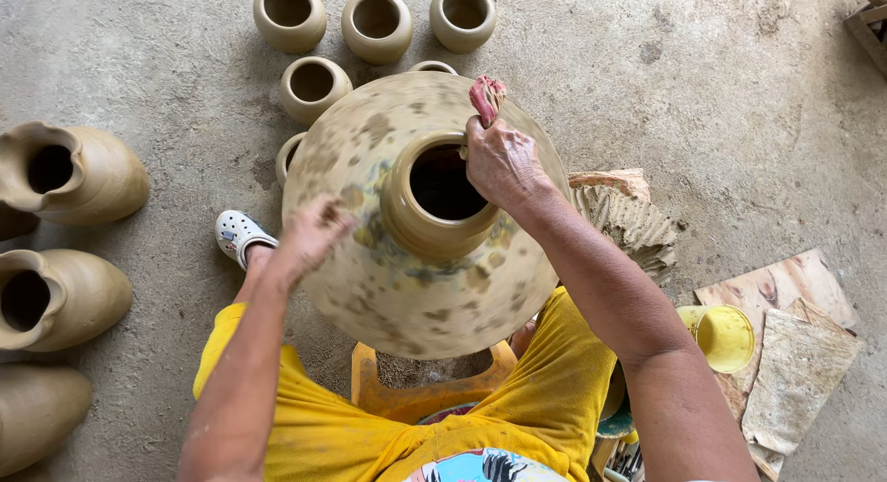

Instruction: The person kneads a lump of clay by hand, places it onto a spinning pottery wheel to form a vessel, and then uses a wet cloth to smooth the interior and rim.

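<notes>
A large round clay pot (407, 288) with a narrow neck stands in front of me on a low orange stand (420, 394); its surface looks blurred and blotched with darker wet patches. My right hand (504, 163) rests on the far rim of the neck and is shut on a wet pink rag (487, 96). My left hand (309, 232) lies against the pot's left shoulder, fingers curled, holding nothing I can see.
Several small clay pots (377, 24) stand on the concrete floor beyond the big one. Bigger spouted clay vessels (69, 172) lie at the left. A yellow cup (721, 336), wood boards (785, 353) and a ridged clay slab (624, 214) are at the right.
</notes>
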